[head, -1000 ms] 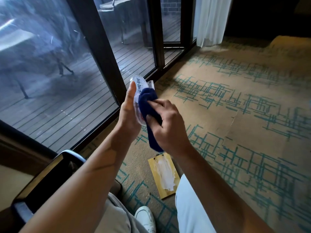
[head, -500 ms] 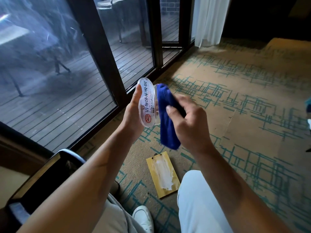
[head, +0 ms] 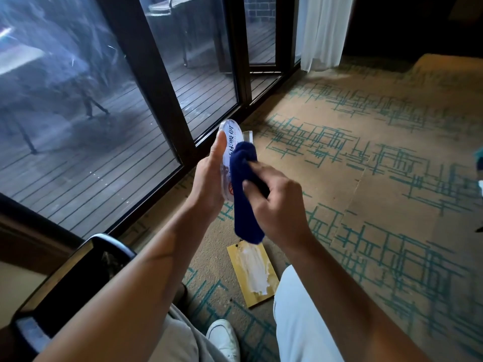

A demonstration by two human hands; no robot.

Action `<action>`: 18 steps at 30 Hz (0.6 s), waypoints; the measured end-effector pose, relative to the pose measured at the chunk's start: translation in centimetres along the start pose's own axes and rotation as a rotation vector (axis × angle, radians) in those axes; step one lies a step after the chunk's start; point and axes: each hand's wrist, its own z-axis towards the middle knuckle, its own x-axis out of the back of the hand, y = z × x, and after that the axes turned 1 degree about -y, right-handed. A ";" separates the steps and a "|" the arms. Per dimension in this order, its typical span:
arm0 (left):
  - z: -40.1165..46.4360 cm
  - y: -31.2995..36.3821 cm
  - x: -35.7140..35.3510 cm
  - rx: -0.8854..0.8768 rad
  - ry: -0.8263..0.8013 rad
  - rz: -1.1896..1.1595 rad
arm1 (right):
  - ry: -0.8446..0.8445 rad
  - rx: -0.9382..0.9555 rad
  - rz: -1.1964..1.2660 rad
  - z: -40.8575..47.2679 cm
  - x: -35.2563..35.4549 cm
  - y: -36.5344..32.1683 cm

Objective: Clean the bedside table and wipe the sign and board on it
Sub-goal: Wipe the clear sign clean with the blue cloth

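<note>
At the bottom edge, both forearms and pale trouser legs are cut off by the frame, and only the toe of a white shoe (head: pixel 224 338) shows between them. To the lower left a dark, glossy object (head: pixel 65 283) with a pale rim is half out of view; what it is cannot be made out. On the carpet (head: pixel 379 178) just beyond the knees lies the yellow board (head: pixel 252 274), flat, with a white smear down its middle; its far end is hidden behind the hanging cloth. Above it, the right hand (head: pixel 279 205) has its grip closed around a dark blue cloth (head: pixel 244 189), pressing the bunched top against the face of the sign (head: pixel 230 145). The left hand (head: pixel 209 178) grips the clear sign from behind, thumb laid up its near edge. The cloth covers most of the dark lettering, which is too partial to read, and a red round mark shows low down. Farther off, dark-framed glass doors (head: pixel 156 87) show a blurred wooden deck, and a white curtain (head: pixel 324 30) hangs cropped at the top.
</note>
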 end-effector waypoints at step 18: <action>0.3 0.0 1.8 0.029 -0.074 0.039 | 0.121 -0.204 0.065 -3.6 0.7 0.8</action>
